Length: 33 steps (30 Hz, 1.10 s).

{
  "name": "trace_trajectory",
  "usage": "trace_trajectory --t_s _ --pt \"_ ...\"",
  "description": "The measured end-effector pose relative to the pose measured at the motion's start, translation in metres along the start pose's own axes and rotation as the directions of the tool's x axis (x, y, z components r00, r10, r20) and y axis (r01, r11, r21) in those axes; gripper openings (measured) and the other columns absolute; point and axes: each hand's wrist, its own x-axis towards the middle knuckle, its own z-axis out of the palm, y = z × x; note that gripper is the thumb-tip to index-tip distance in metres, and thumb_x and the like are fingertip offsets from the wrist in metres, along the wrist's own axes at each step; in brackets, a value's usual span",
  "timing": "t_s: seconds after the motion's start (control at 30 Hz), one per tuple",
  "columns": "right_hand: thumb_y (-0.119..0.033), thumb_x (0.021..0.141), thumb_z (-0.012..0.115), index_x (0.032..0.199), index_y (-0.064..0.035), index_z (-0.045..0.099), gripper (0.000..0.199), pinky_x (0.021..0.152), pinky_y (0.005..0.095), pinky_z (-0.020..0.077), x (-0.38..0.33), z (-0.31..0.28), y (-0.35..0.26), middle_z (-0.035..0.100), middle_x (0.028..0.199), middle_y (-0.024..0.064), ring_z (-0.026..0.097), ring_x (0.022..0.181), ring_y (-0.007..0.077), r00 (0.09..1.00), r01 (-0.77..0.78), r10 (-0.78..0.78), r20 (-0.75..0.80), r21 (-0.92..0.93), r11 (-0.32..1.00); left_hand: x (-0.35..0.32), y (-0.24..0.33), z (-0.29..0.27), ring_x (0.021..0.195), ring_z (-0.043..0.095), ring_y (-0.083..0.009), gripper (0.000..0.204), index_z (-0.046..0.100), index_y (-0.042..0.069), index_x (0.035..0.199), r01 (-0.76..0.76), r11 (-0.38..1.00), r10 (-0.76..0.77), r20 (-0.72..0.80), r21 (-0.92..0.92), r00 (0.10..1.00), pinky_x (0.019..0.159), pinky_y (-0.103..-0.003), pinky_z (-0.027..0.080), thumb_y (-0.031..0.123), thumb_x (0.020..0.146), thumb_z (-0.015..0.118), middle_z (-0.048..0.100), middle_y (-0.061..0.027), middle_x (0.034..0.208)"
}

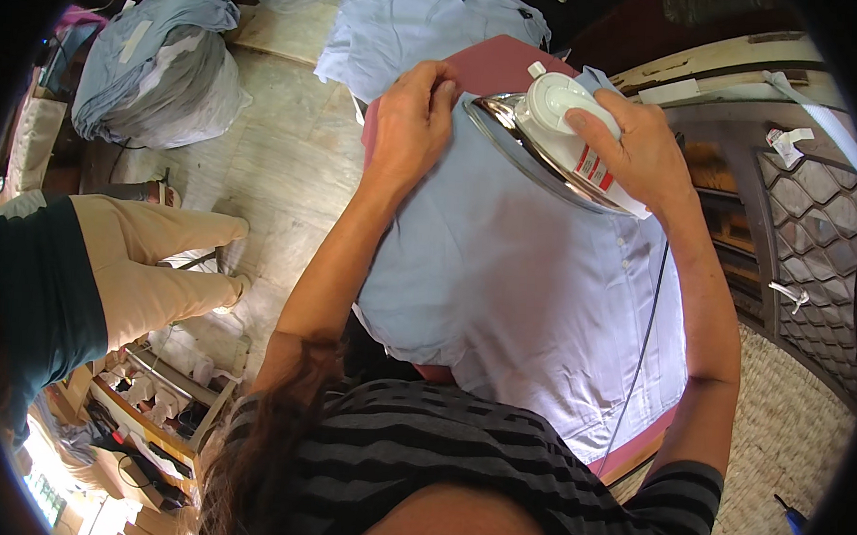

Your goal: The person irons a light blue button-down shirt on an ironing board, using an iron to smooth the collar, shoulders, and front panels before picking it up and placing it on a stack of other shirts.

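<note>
A light blue shirt [534,263] with a row of small buttons lies spread over a reddish ironing board [495,62]. My right hand [635,147] is wrapped round the handle of a white steam iron [550,105]. The iron's shiny metal soleplate rests on the cloth near the far end, its tip pointing to the left. At the far left edge of the shirt, my left hand [416,123] is closed, fingers curled down on the fabric; its fingertips are partly hidden. A dark cord [647,334] runs across the shirt's right side.
More light blue clothes [410,28] lie beyond the board. A large cloth bundle [169,74] stands at the far left. Another person in beige trousers [152,255] is on the left, near a wooden rack [179,390]. A dark latticed metal panel [818,227] stands on the right.
</note>
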Motion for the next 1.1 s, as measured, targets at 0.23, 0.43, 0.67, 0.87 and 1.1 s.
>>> trace_trajectory --t_s 0.23,0.43,0.67,0.87,1.1 --pt "-0.049 0.092 0.061 0.079 -0.0009 0.063 0.050 0.061 0.0440 0.0482 0.003 0.005 -0.001 0.062 0.068 0.0207 0.060 0.062 0.0388 1.000 -0.026 0.026 -0.004 -0.040 0.999 -0.046 0.015 -0.049 0.088 0.050 -0.0272 0.025 0.063 0.008 0.082 -0.095 0.918 0.037 0.154 0.386 0.987 0.079 -0.040 0.041 0.021 0.073 0.081 0.054 -0.0053 0.090" --pt "-0.047 0.092 0.061 0.079 -0.0005 0.062 0.048 0.057 0.0422 0.0466 0.012 0.010 -0.009 0.061 0.065 0.0198 0.058 0.058 0.0352 0.998 0.061 -0.062 -0.025 -0.054 0.997 -0.068 -0.001 -0.050 0.090 0.047 -0.0267 0.020 0.065 0.006 0.079 -0.067 0.970 0.069 0.001 0.232 0.998 0.077 -0.040 0.043 0.013 0.071 0.082 0.052 -0.0072 0.092" --pt "-0.049 0.091 0.062 0.077 -0.0019 0.063 0.049 0.057 0.0440 0.0467 0.021 0.019 -0.023 0.062 0.066 0.0194 0.061 0.061 0.0375 0.997 0.074 -0.074 -0.004 -0.055 0.996 -0.083 0.001 -0.061 0.106 0.050 -0.0284 0.029 0.062 0.006 0.093 0.001 0.979 -0.007 0.027 0.205 1.000 0.083 -0.039 0.047 0.012 0.071 0.081 0.049 -0.0120 0.113" --pt "-0.050 0.090 0.062 0.077 -0.0027 0.062 0.049 0.056 0.0440 0.0470 0.022 0.029 -0.039 0.063 0.066 0.0189 0.062 0.061 0.0375 0.995 0.104 -0.104 0.005 -0.038 0.994 -0.106 -0.010 -0.065 0.108 0.054 -0.0260 0.058 0.047 0.005 0.120 0.183 0.983 -0.184 0.037 0.027 0.982 0.084 -0.039 0.052 0.012 0.073 0.081 0.049 -0.0146 0.120" --pt "-0.051 0.088 0.062 0.080 -0.0032 0.065 0.049 0.059 0.0440 0.0485 0.021 0.046 -0.069 0.065 0.068 0.0178 0.064 0.063 0.0371 0.997 0.047 -0.047 0.053 -0.003 0.999 -0.116 -0.026 -0.059 0.096 0.058 -0.0195 0.064 0.039 0.000 0.123 0.421 0.894 -0.413 0.079 -0.151 0.907 0.082 -0.034 0.052 0.015 0.076 0.080 0.056 -0.0152 0.108"
